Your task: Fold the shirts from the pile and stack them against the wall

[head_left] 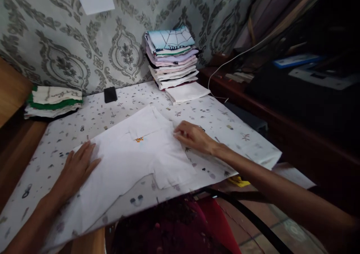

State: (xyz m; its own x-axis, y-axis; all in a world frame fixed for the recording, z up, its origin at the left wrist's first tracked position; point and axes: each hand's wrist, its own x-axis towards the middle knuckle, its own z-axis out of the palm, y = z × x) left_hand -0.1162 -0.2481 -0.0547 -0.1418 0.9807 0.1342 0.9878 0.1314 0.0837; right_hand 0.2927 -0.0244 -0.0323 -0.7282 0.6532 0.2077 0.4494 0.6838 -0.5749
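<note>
A white T-shirt (120,171) with a small orange motif lies spread across the patterned cloth, its upper sleeve side partly folded over. My left hand (80,162) rests flat on the shirt's left edge, fingers stretched out. At the right edge, near the collar, my right hand (194,136) has its thumb and fingers pinched together on the white fabric.
A tall stack of folded clothes (173,64) stands at the back by the wall, with a folded white cloth (187,93) before it. More folded clothes (54,100) lie at the left. A black phone (110,94) is near the wall. A white cable (239,55) runs down at right.
</note>
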